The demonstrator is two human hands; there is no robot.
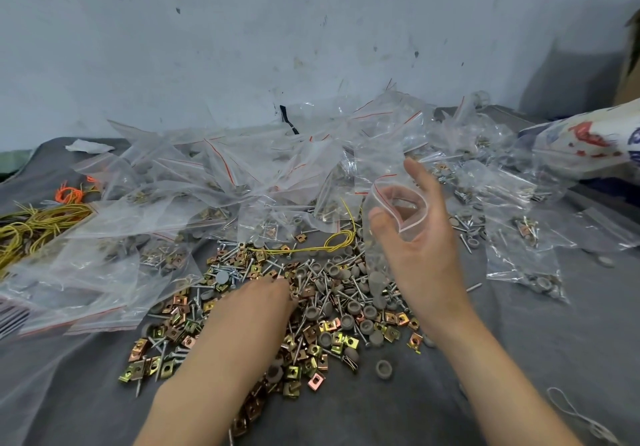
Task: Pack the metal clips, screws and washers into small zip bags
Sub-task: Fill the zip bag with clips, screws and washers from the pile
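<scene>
A heap of brass-coloured metal clips [313,340], silver screws [235,258] and grey round washers [367,326] lies on the grey cloth in the middle. My left hand [258,301] reaches palm down into the heap, its fingertips curled among clips and screws; what they hold is hidden. My right hand [420,237] is raised above the heap's right side and holds a small zip bag [398,210] with a red seal line, its mouth held open between thumb and fingers. A few grey pieces show inside the bag's lower part.
Many clear zip bags [207,182], some filled, pile up behind and to both sides. Yellow and orange rubber bands [38,223] lie at the left; one yellow band [332,243] lies on the heap. A printed plastic bag [585,144] sits at the right, against the wall.
</scene>
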